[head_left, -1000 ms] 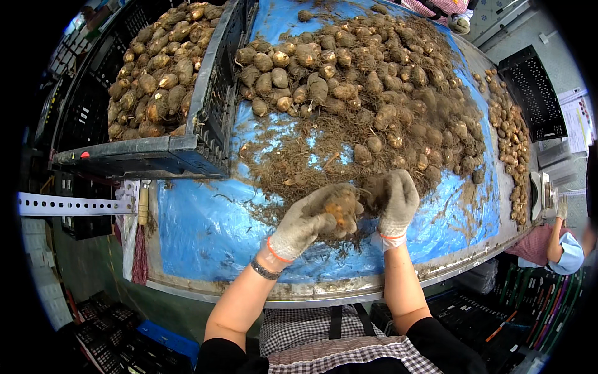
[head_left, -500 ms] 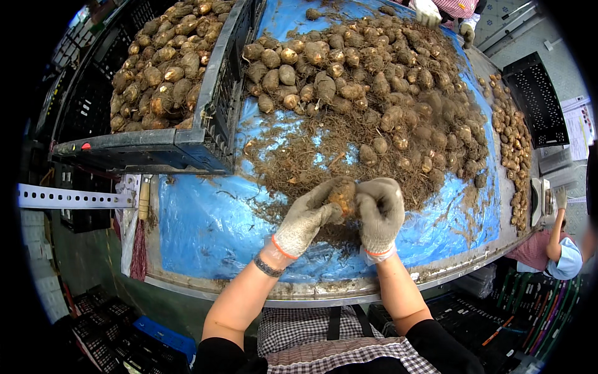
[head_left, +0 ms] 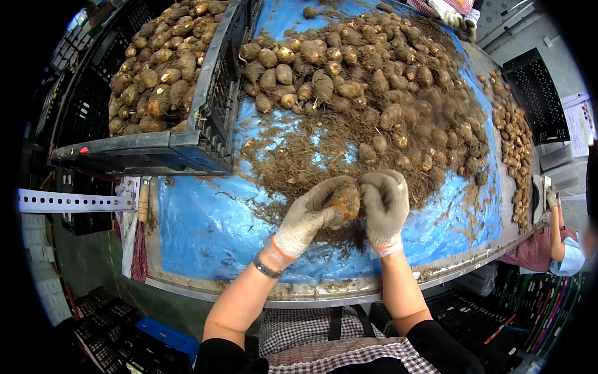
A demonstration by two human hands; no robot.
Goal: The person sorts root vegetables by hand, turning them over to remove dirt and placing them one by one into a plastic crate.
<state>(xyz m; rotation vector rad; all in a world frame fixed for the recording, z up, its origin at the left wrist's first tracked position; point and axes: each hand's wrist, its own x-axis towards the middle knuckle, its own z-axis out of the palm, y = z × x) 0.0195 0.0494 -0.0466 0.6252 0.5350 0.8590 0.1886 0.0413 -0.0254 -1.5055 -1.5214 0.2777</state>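
Observation:
My left hand (head_left: 311, 213), in a dirt-stained white glove, is closed around a taro corm (head_left: 345, 200) with brown, orange-tinged skin. Right beside the corm is my right hand (head_left: 384, 206), gloved too, its fingers curled in against the palm; whatever they pinch is hidden. Below both hands lies a clump of loose root fibres (head_left: 349, 239). Beyond them spreads a large heap of hairy taro corms (head_left: 386, 81), with a mat of pulled roots (head_left: 293, 159) along its near side, all on a blue plastic sheet (head_left: 205, 230).
A black crate (head_left: 131, 149) full of taro stands at the left. Smaller corms (head_left: 514, 149) line the table's right side, near an empty black crate (head_left: 537, 96). One co-worker's gloved hands (head_left: 458, 19) are at the far edge; another person (head_left: 554, 246) works at the right.
My right hand has shifted slightly right and turned a little, while the left keeps the taro corm, more of which now shows. The far co-worker's gloves have come together.

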